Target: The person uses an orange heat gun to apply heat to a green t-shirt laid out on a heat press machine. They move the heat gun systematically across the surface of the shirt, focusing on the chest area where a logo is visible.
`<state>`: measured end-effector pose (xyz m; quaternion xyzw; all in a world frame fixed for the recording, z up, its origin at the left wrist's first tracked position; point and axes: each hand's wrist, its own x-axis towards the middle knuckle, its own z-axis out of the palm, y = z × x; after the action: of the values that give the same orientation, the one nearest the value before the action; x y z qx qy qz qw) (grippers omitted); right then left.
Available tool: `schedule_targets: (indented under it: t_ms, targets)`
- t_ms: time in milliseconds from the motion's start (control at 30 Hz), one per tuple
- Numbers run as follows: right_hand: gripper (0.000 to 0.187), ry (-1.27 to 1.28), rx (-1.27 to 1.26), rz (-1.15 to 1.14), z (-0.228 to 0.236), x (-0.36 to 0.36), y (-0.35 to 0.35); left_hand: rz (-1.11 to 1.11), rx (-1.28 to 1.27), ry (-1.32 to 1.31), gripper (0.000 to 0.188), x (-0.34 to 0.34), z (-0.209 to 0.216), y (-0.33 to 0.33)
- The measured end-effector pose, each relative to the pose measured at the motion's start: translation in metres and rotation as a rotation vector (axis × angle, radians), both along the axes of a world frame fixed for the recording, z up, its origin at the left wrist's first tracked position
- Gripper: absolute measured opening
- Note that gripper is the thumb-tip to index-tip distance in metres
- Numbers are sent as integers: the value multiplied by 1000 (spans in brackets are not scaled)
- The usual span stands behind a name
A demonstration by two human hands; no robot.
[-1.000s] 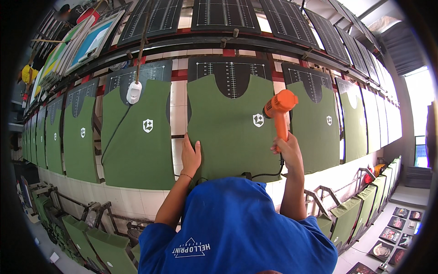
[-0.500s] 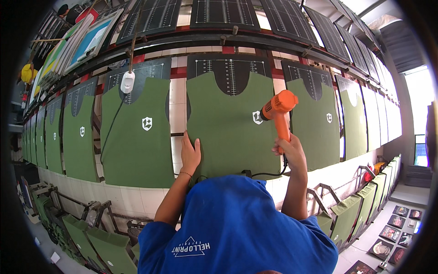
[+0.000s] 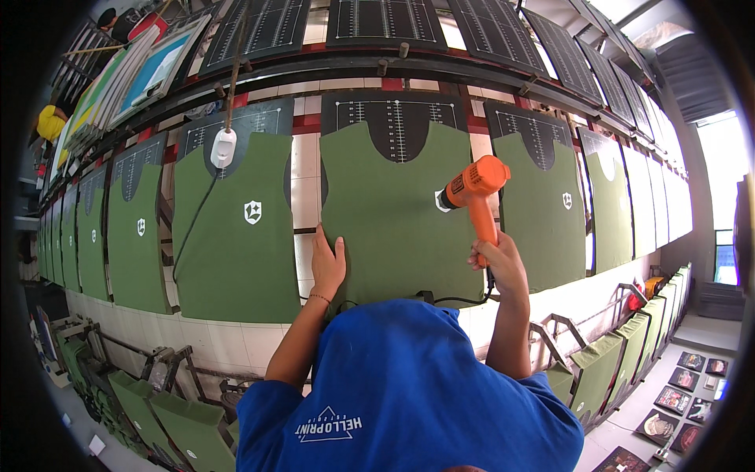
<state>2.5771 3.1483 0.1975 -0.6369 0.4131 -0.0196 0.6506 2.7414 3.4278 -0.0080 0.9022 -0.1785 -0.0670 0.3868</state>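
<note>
My right hand (image 3: 505, 263) is wrapped round the handle of an orange heat gun (image 3: 481, 179). The dark nozzle is over the white shield emblem (image 3: 441, 201) on a green shirt panel (image 3: 385, 236) and hides part of it. That panel lies flat on a black board (image 3: 399, 130) with white ruler marks, which shows through the neck cutout. At the panel's left edge rests my left hand (image 3: 328, 263), fingers stretched out and holding nothing. From the gun's handle a black cord (image 3: 464, 300) runs down and left toward my body.
A white power socket (image 3: 223, 148) hangs on a cord over the neighbouring panel (image 3: 232, 259). More green panels on boards line up on both sides. Beyond a dark rail (image 3: 346, 69) stands another row of boards (image 3: 385, 23). Printing frames (image 3: 153, 75) lean at the far left.
The heat gun has shifted slightly left, and its nozzle covers more of the emblem. The hanging socket has swung a little right. My left hand stays in place.
</note>
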Motion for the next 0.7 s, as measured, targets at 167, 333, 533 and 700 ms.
schedule_targets:
  t_ms: [167, 333, 533, 700]
  targets:
    - [22, 16, -13, 26, 1, 2, 1, 3, -15, -2, 61, 0, 2, -1]
    - [21, 20, -41, 43, 2, 0, 8, 1, -2, -1, 62, 0, 2, 0]
    - [20, 37, -35, 55, -1, -7, 11, 1, -1, 12, 62, 0, 3, 0]
    - [19, 43, -21, 36, 5, -11, 11, -4, -4, 13, 62, 0, 1, 1]
